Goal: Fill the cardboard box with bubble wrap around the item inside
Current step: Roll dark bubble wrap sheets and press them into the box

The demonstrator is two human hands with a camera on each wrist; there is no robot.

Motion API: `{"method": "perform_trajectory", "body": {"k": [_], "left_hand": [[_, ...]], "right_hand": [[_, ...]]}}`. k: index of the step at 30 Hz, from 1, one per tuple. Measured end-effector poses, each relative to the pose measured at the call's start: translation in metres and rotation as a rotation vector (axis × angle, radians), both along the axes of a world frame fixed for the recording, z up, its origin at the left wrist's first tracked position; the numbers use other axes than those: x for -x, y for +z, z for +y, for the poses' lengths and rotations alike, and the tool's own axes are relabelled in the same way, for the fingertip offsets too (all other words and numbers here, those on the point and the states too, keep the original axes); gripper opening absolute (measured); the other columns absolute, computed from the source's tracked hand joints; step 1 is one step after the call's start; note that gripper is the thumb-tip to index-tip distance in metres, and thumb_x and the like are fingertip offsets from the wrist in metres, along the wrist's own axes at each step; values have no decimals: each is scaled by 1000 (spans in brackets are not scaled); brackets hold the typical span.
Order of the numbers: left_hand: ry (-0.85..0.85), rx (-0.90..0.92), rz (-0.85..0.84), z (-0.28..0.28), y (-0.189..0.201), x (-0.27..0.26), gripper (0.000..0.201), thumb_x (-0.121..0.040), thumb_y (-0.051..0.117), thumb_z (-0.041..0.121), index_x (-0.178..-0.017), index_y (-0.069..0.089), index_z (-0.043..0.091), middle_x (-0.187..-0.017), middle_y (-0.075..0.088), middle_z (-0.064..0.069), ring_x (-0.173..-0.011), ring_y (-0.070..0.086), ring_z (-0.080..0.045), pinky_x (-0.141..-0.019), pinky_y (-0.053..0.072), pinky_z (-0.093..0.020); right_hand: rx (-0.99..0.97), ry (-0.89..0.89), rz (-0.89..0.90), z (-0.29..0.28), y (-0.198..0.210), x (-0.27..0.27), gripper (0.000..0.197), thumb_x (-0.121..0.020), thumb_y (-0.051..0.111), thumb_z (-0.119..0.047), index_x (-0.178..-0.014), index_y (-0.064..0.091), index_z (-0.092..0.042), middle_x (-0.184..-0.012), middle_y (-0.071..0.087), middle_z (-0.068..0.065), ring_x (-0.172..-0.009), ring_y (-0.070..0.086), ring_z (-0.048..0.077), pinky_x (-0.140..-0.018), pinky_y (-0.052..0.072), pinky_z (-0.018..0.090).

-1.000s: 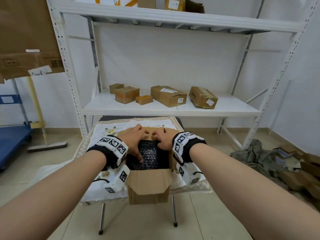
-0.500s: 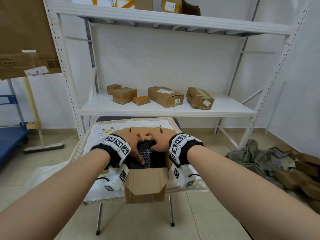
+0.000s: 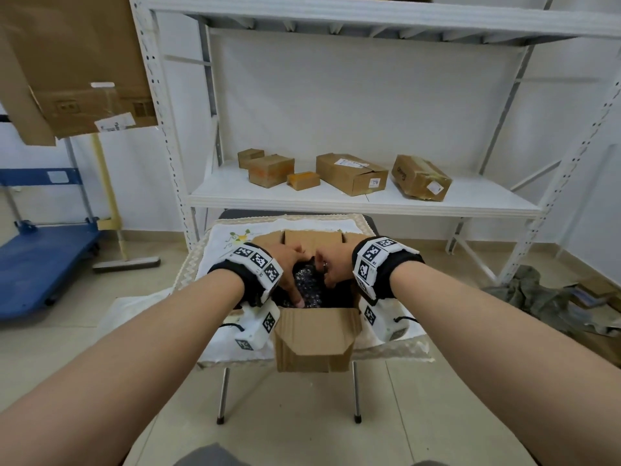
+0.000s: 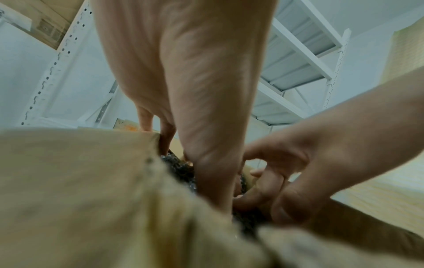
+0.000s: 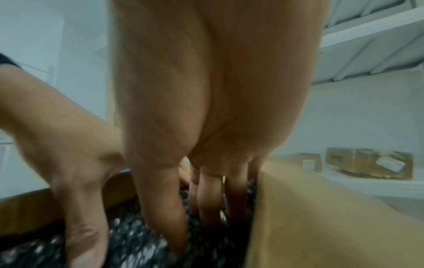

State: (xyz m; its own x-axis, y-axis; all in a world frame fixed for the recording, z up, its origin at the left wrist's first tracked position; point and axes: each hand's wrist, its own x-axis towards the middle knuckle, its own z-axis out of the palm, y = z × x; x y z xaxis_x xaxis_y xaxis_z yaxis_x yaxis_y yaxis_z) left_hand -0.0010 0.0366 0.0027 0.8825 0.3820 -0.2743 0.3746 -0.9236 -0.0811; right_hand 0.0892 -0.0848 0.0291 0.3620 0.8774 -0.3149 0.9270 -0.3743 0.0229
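Observation:
An open cardboard box stands on a small cloth-covered table, its front flap hanging toward me. Dark bubble wrap fills the inside; the item under it is hidden. My left hand reaches in from the left, thumb pressing down on the wrap near the front. My right hand reaches in from the right. In the right wrist view its fingers point straight down into the bubble wrap beside the box wall. The left wrist view shows the left thumb pushed into the wrap.
Behind the table stands a white metal shelf with several small cardboard boxes. A blue cart and a floor squeegee are on the left. Crumpled cloth and cardboard scraps lie on the floor at right.
Both hands have drawn closer together and sunk deeper into the box, pushing the bubble wrap down. My head has moved nearer to the shelf.

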Motion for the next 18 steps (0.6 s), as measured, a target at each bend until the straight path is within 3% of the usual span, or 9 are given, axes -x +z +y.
{"method": "perform_trajectory", "body": {"k": [4,7,9,10,12,14,16,17,18], "left_hand": [[-2,-57,0,-1,-2,0,119,-54,76,73,-152,24,29,-154,27,5,-137,36,-24,-112,35,-43],[0,-78,1,0,2,0,108,-46,74,77,-141,41,37,-151,33,9,-130,45,-24,-105,43,-43],[-5,-69,28,0,6,0,85,-58,76,64,-134,49,36,-151,32,7,-126,49,-25,-101,45,-40],[-13,-52,45,2,8,-1,76,-70,75,50,-139,46,34,-151,30,4,-127,47,-26,-99,43,-35],[-31,-33,72,9,9,-5,81,-82,71,29,-151,29,29,-151,28,-2,-133,39,-26,-93,38,-29],[-28,-21,88,14,10,-9,89,-81,75,29,-154,23,28,-149,27,-2,-135,35,-25,-97,37,-30],[-33,-17,98,15,8,-9,93,-78,78,34,-154,23,30,-149,27,1,-134,35,-24,-102,35,-31],[-43,-26,99,15,7,-8,92,-79,77,34,-154,23,30,-150,26,2,-134,35,-23,-103,35,-31],[-48,-42,101,16,5,-7,90,-81,75,31,-154,22,30,-151,25,3,-135,35,-22,-103,35,-31]], "right_hand": [[7,-21,22,-9,-2,2,42,-85,69,-18,-124,57,-7,-123,64,14,-111,61,31,-91,52,39],[-184,5,201,-13,8,13,38,-87,67,-10,-123,54,-9,-119,65,14,-107,63,29,-91,51,39],[-162,8,449,-14,8,25,27,-88,67,-8,-110,53,-15,-114,68,15,-101,66,29,-89,55,42],[-108,21,495,-11,3,27,18,-90,64,-10,-103,53,-16,-109,68,11,-96,65,26,-84,55,38],[-17,45,454,-6,-4,29,2,-98,51,-13,-99,51,-14,-100,61,5,-87,55,19,-78,46,27],[38,11,463,2,-12,32,12,-103,43,-16,-106,51,-8,-108,61,9,-96,56,22,-86,44,25],[70,-56,453,10,-21,33,32,-104,41,-23,-124,56,-3,-120,59,12,-106,57,25,-97,44,28],[83,-109,468,12,-23,36,35,-104,41,-25,-124,59,-3,-115,59,12,-101,57,25,-96,45,31],[100,-166,525,13,-25,37,34,-104,40,-27,-109,65,-4,-100,57,11,-85,55,24,-85,50,29]]}}
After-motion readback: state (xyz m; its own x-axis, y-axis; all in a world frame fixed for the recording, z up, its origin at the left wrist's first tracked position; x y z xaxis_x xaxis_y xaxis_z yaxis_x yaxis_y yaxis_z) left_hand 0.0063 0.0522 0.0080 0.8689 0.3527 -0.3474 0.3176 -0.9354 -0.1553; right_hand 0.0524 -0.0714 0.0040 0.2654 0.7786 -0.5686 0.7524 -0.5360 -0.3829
